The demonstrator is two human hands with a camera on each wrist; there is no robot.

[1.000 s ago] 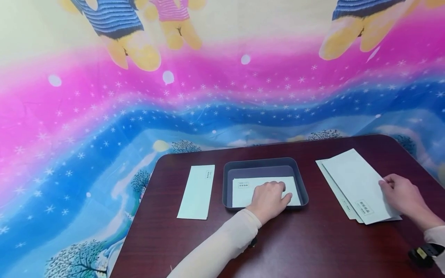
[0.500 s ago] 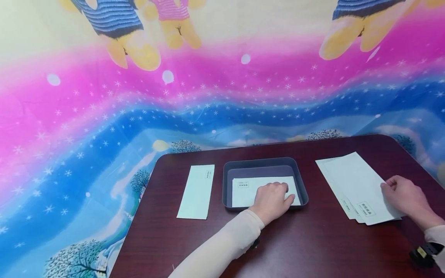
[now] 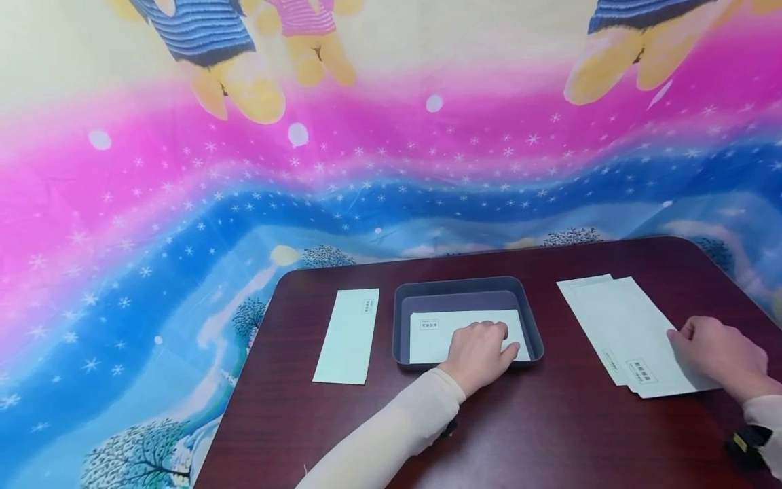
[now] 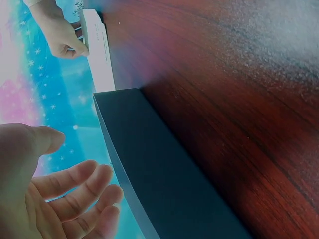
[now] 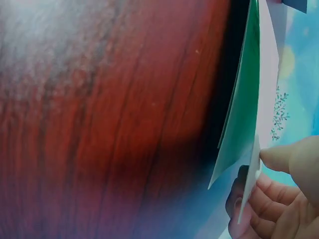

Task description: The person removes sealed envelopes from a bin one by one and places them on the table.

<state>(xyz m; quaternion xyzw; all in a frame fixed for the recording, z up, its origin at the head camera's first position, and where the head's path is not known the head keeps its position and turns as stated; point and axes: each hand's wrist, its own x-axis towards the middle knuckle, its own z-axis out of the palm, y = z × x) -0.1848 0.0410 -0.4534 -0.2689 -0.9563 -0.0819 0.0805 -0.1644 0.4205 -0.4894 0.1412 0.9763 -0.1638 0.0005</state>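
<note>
My right hand [image 3: 721, 353] pinches the right edge of a white envelope [image 3: 635, 333] with a small printed box near its bottom. In the right wrist view, thumb and fingers [image 5: 266, 199] squeeze that envelope, whose edge is lifted. More envelopes [image 3: 574, 296] lie fanned under it. My left hand [image 3: 479, 353] hovers over or rests at the near rim of a dark grey tray [image 3: 461, 300]; contact cannot be told from the head view. White envelopes [image 3: 435, 343] lie inside the tray. In the left wrist view, the left fingers [image 4: 70, 206] are loosely bent with nothing between them.
Left of the tray lies another white envelope [image 3: 346, 339], perhaps with more beneath. All of it sits on a dark red-brown wooden table [image 3: 537, 435]. A patterned cloth [image 3: 391, 170] hangs behind the table's far edge.
The right hand has shifted slightly right and toward me, sliding the top envelope the same way and showing more of those underneath. The left hand stays nearly still at the tray.
</note>
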